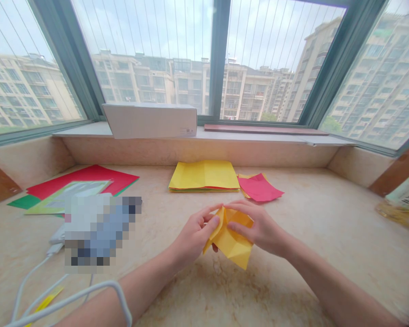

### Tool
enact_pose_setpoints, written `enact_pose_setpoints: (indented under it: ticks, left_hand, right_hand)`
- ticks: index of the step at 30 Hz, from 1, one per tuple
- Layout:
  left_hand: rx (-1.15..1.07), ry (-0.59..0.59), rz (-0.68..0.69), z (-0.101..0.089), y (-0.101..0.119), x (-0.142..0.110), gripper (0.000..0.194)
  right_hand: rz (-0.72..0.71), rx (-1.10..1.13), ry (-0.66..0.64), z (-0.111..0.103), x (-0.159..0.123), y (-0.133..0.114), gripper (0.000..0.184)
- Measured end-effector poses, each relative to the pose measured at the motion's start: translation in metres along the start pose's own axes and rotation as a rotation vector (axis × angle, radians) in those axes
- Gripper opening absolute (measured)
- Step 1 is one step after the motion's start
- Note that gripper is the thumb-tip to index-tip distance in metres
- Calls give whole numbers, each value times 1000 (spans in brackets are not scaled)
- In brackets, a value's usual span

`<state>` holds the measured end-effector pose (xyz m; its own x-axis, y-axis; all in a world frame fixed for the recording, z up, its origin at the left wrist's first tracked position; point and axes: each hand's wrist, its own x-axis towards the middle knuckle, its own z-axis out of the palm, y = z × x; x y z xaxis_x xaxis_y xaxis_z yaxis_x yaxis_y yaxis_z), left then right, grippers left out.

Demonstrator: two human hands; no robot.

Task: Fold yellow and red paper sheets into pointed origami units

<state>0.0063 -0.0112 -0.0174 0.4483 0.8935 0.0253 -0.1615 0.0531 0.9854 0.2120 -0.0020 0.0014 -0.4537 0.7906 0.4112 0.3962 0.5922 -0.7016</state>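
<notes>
A folded piece of yellow-orange paper (232,240) is held just above the marble ledge (313,236), in the middle of the view. My left hand (192,236) pinches its left edge, thumb on top and fingers curled beneath. My right hand (259,227) grips the right side, with its fingers bent over the top fold. Both hands are closed on the same paper.
A stack of yellow sheets (204,176) and a loose pink-red sheet (260,187) lie behind the hands. Red and green sheets (88,179) lie at left beside a blurred-out object (97,231) and white cables (71,297). A white box (150,120) stands on the sill. A bottle (404,197) is at right.
</notes>
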Motion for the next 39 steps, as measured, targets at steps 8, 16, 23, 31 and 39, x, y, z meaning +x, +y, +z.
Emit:
enact_pose_setpoints:
  ticks: [8, 16, 23, 31, 39]
  left_hand:
    - [-16, 14, -15, 2, 1, 0, 62]
    - [-24, 32, -38, 3, 4, 0, 61]
    - [60, 45, 16, -1, 1, 1, 39]
    - [163, 88, 35, -2, 3, 1, 36]
    - [169, 10, 27, -2, 6, -3, 62]
  right_hand:
    - [67, 5, 69, 0, 0, 7, 24]
    - [196, -24, 211, -3, 1, 8, 37]
    - [380, 491, 137, 1, 4, 11, 30]
    - [405, 408, 132, 0, 3, 17, 18]
    - [375, 369, 258, 0, 4, 12, 41]
